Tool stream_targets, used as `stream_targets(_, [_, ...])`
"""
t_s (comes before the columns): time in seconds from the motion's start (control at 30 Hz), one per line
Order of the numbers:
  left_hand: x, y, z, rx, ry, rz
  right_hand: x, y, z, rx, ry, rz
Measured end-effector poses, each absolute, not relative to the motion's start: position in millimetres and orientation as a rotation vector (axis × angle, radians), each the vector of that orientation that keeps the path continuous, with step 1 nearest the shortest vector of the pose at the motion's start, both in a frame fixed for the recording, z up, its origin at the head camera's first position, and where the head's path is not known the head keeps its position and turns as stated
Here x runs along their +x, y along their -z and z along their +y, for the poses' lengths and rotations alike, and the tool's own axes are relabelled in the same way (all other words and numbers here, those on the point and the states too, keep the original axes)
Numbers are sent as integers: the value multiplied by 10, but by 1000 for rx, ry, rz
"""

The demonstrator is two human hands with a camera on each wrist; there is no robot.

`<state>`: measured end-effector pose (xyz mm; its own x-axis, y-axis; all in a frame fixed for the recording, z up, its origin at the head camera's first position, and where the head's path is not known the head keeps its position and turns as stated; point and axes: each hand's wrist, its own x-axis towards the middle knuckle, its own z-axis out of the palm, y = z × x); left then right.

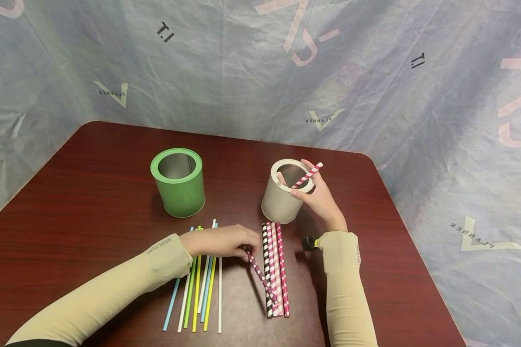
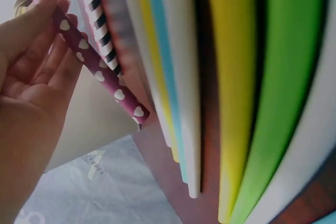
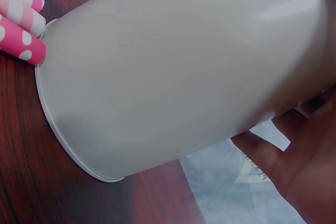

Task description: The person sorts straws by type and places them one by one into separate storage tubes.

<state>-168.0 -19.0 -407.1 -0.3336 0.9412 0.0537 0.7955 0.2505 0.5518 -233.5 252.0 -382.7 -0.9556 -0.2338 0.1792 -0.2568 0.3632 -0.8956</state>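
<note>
My left hand point(image 1: 226, 240) pinches a purple paper straw with white hearts point(image 2: 100, 76) near one end. The straw slants down over a row of patterned paper straws point(image 1: 276, 270), striped and dotted in black, pink and white. My right hand point(image 1: 322, 196) holds the side of an off-white can point(image 1: 282, 205) near its rim, thumb at the front and fingers round the right side. A pink-and-white striped straw point(image 1: 309, 174) leans out of that can beside the hand, and a paler one point(image 1: 281, 178) shows inside the opening.
A green can point(image 1: 180, 193) stands upright at the back left. Several thin plastic sticks point(image 1: 204, 294) in blue, white, green and yellow lie under and in front of my left forearm. A printed grey sheet point(image 1: 226, 72) hangs behind the dark red table point(image 1: 91, 193).
</note>
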Motion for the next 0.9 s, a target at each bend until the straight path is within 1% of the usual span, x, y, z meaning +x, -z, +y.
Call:
stream_targets(0.27, [-1688, 4032, -226, 1561, -976, 2160, -2330, 3828, 2523, 452, -1698, -2582])
stream_targets(0.5, [-1686, 4065, -239, 1584, -1062, 2129, -2333, 3824, 2516, 457, -1714, -2577])
stream_targets(0.7, [-1662, 4018, -242, 1458, -1172, 2085, -2332, 3823, 2515, 464, -1709, -2572])
stream_targets(0.9, [-1651, 3928, -263, 1394, -1212, 2128, -2340, 3837, 2520, 468, -1701, -2573])
